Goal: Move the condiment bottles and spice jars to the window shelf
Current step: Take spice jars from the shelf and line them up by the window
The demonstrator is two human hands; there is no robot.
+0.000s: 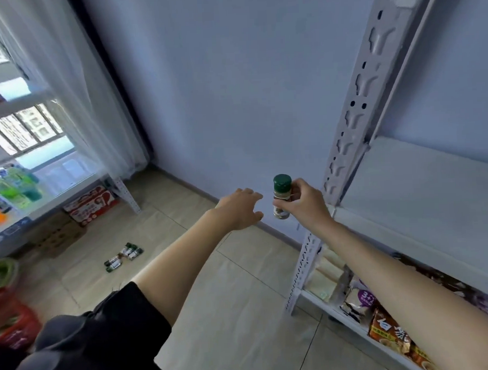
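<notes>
Black sleeve (112, 330), left hand (239, 210) spread, right hand (303, 203) grip pinching spice jar (282, 195)

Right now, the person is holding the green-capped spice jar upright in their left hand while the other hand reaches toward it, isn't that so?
Not quite: the head view shows the right hand holding the green-capped spice jar upright, its fingers curled round the body. It is the left hand, open, that reaches toward it.
</notes>
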